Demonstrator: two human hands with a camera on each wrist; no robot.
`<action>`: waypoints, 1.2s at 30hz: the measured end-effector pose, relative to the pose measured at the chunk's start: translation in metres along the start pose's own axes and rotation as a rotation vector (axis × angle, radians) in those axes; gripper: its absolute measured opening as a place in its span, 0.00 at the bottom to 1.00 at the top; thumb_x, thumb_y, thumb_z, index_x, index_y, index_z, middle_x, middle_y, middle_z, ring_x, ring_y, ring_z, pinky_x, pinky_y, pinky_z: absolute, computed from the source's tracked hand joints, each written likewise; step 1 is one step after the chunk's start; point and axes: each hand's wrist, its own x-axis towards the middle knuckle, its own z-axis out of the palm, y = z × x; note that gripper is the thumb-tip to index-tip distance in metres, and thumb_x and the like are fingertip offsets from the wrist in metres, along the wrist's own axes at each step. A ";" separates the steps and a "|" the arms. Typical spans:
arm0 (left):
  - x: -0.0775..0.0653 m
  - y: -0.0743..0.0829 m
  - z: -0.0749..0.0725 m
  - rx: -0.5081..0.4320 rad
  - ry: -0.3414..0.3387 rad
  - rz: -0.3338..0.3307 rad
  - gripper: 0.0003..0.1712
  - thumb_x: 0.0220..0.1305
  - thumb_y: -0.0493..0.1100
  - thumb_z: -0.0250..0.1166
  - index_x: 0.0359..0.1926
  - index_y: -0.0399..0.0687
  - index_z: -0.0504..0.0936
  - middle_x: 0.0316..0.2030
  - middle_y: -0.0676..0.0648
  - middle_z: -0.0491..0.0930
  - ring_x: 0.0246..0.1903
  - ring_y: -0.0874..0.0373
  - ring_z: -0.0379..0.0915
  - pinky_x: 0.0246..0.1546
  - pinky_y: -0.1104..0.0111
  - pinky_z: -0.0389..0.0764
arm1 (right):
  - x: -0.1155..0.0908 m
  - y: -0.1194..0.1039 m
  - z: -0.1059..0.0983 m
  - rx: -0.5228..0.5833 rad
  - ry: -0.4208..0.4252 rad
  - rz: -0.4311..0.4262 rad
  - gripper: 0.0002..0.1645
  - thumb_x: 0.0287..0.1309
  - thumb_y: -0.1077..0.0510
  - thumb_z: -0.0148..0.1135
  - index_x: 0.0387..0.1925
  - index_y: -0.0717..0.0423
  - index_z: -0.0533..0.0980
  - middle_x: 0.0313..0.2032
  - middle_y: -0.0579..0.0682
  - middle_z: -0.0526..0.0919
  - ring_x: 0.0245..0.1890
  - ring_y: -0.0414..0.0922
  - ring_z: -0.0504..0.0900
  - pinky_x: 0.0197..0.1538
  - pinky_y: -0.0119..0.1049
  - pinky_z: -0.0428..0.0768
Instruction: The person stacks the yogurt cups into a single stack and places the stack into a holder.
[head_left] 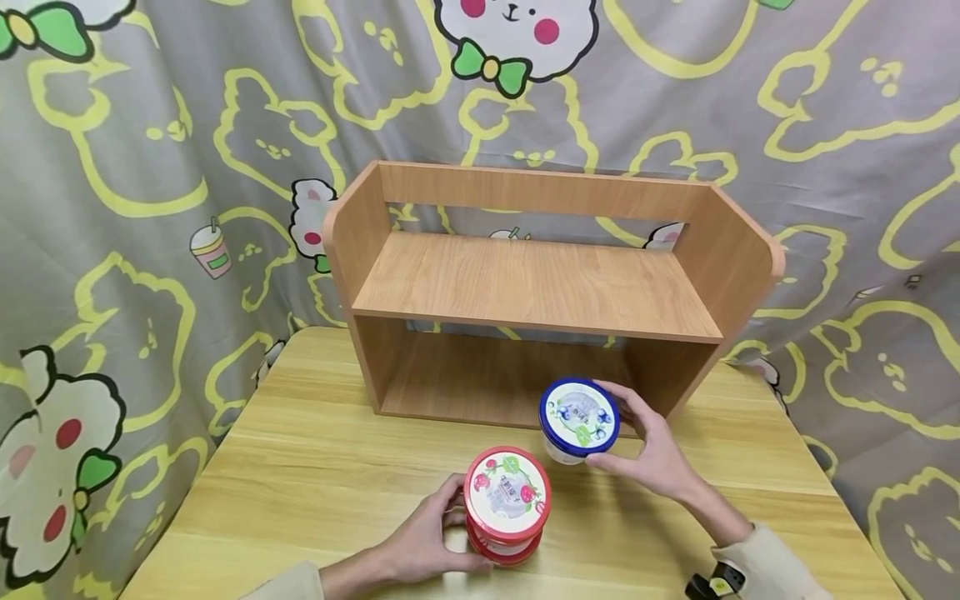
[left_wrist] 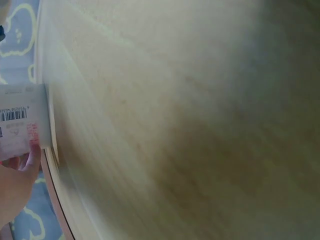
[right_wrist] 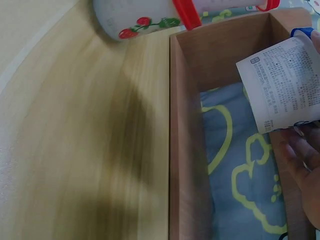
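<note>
My left hand (head_left: 423, 542) grips a white tub with a red lid (head_left: 507, 493) printed with strawberries. A second red lid (head_left: 506, 557) shows right under it, so two such tubs seem stacked. In the left wrist view the fingers of the left hand (left_wrist: 17, 187) rest against a tub with a barcode (left_wrist: 20, 122). To the right, my right hand (head_left: 652, 450) holds a tub with a blue lid (head_left: 580, 417) and blueberry print between thumb and fingers, in front of the shelf's lower opening. Printed text covers this blue-lidded tub's side (right_wrist: 285, 80) in the right wrist view.
A two-level wooden shelf (head_left: 536, 279) stands at the back of the wooden table (head_left: 322, 450). Its upper board (head_left: 525, 283) bears nothing visible. A patterned curtain (head_left: 247, 167) hangs behind and at both sides. The right wrist wears a dark band (head_left: 716, 583).
</note>
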 end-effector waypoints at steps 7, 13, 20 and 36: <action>-0.001 0.000 0.000 0.008 -0.004 0.003 0.50 0.55 0.45 0.83 0.73 0.52 0.64 0.64 0.44 0.76 0.60 0.64 0.81 0.67 0.74 0.80 | 0.005 -0.012 -0.006 0.038 -0.009 -0.082 0.60 0.38 0.72 0.84 0.75 0.57 0.67 0.66 0.39 0.79 0.63 0.30 0.78 0.62 0.19 0.77; 0.000 0.002 0.000 0.005 -0.007 0.007 0.50 0.55 0.45 0.83 0.73 0.51 0.64 0.64 0.44 0.76 0.60 0.64 0.80 0.67 0.73 0.80 | 0.008 -0.024 -0.013 0.054 -0.024 -0.090 0.60 0.37 0.74 0.83 0.75 0.58 0.66 0.67 0.36 0.77 0.63 0.31 0.78 0.62 0.19 0.77; 0.001 0.002 0.000 0.000 -0.008 -0.001 0.50 0.55 0.45 0.83 0.73 0.51 0.64 0.64 0.44 0.76 0.60 0.64 0.80 0.67 0.74 0.80 | 0.012 -0.036 -0.015 0.095 -0.036 -0.120 0.61 0.35 0.76 0.82 0.75 0.61 0.65 0.68 0.40 0.78 0.64 0.33 0.78 0.62 0.20 0.78; 0.000 0.001 0.000 0.004 -0.002 0.001 0.50 0.55 0.45 0.83 0.73 0.51 0.64 0.65 0.43 0.76 0.60 0.64 0.81 0.67 0.74 0.80 | 0.020 -0.064 -0.011 0.161 -0.108 -0.182 0.63 0.34 0.75 0.80 0.76 0.63 0.64 0.67 0.45 0.78 0.62 0.35 0.80 0.61 0.23 0.81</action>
